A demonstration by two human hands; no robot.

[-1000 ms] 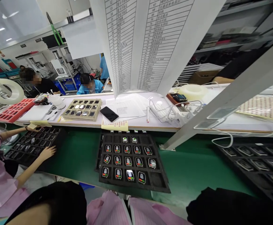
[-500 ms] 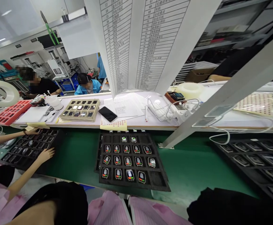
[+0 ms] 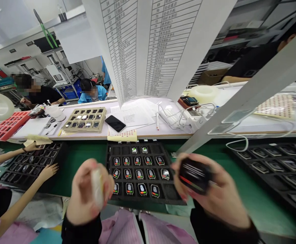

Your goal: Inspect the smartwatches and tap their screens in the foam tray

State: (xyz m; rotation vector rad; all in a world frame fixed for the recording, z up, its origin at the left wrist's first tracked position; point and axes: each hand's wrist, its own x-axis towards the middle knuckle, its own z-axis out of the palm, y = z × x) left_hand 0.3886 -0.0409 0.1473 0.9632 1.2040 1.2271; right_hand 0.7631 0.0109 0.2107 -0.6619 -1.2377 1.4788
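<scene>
Head view, sole entry. Item one: a square-cased watch unit (image 3: 194,174), dark glass with pale lines of text and a red-orange strip along the lower part, no strap visible; held in my right hand (image 3: 220,196), fingers bent around its left side, the rest of the hand behind and to its right, screen tilted toward me, in front of the right end of a black tray (image 3: 170,192). Handling, as I judge it: light for its bulk, stiff throughout, the glass slick, quick to smear and likely to chip if dropped. Best hold: the case rim, two opposite edges between thumb and fingers, with the screen left untouched. Item two: a pale, yellowish-white piece (image 3: 97,188), roughly upright in my left hand (image 3: 83,195), fingers narrowed on it; blurred, so I cannot tell whether it is pad, cloth or wrapping. Probably very light and somewhat soft, best pinched by its flat sides. Item three: more watches in rows in the tray's pockets, several showing red and green bars, each one's metal rim the sensible place to grip. Surroundings: green worktop (image 3: 73,152) beneath; a co-worker's hand (image 3: 47,172) off to my left, at another dark tray (image 3: 61,154).
</scene>
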